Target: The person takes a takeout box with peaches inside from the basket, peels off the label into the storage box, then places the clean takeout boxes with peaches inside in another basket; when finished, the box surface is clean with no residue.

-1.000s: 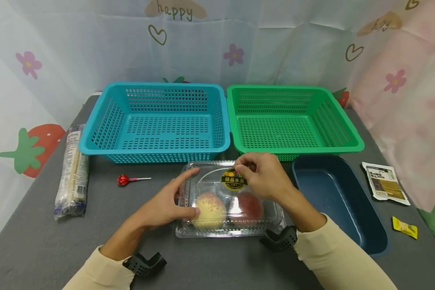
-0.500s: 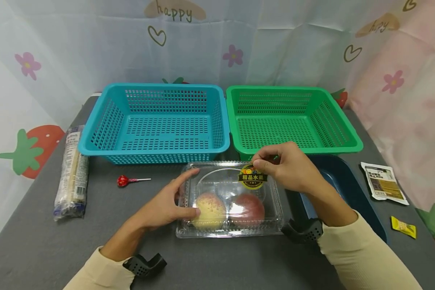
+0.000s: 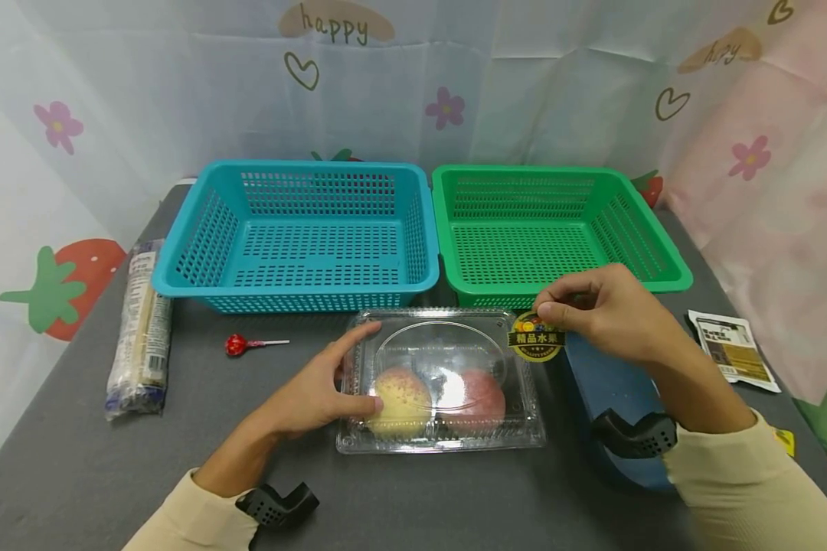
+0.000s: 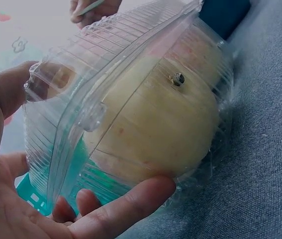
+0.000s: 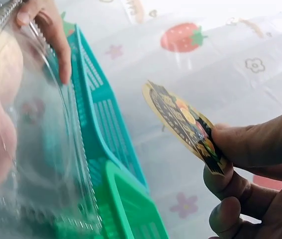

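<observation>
A clear plastic fruit box (image 3: 442, 337) with its lid down stands on the dark table. Two peaches lie in it, one yellowish (image 3: 401, 404) and one redder (image 3: 481, 399). My left hand (image 3: 319, 388) grips the box's left end, thumb and fingers spread around it, as the left wrist view (image 4: 31, 199) also shows. Between thumb and index finger, my right hand (image 3: 609, 314) pinches a round black-and-gold fruit sticker (image 3: 536, 338). In the right wrist view the sticker (image 5: 183, 122) is held edge-on in the air, apart from the lid.
Behind the box are a blue basket (image 3: 296, 291) and a green basket (image 3: 565, 287). A dark blue tub (image 3: 613, 390) sits under the right forearm. To the left lie a lollipop (image 3: 236, 345) and a long plastic-wrapped pack (image 3: 141, 329); to the right, a white-brown packet (image 3: 733, 348) and yellow candy (image 3: 786, 441).
My right hand has moved to the right with the sticker, from over the lid to beyond the box's right edge. The left hand and box have stayed in place.
</observation>
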`<state>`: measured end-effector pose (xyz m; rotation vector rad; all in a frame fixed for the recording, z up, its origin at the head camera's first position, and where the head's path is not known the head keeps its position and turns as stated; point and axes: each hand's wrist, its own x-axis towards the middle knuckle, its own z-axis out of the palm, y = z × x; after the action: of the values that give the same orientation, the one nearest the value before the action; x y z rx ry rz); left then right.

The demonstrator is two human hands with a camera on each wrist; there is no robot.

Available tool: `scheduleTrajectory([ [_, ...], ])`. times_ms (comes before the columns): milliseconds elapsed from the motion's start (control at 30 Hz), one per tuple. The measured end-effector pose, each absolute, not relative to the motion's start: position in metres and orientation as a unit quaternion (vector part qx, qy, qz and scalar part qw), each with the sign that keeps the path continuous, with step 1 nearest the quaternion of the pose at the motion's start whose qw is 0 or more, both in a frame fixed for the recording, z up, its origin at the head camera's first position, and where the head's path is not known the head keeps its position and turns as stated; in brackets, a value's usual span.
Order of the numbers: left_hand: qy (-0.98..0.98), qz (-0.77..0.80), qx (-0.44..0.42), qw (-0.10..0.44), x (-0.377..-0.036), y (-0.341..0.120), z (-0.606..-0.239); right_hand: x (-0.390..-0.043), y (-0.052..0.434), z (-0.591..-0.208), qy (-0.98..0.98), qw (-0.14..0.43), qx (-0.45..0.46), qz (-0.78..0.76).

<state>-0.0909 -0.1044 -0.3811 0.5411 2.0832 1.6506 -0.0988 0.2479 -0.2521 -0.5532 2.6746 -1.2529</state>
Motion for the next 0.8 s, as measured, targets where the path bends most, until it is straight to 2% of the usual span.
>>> scheduleTrajectory([
  [467, 0.758, 0.587, 0.198, 0.206, -0.091, -0.104, -0.382, -0.098, 0.301, -0.257, 0.886, 0.078, -0.195, -0.413],
  [800, 0.747, 0.599, 0.197, 0.211, -0.091, -0.105, -0.383, -0.103, 0.338, -0.279, 0.872, 0.103, -0.215, -0.427],
])
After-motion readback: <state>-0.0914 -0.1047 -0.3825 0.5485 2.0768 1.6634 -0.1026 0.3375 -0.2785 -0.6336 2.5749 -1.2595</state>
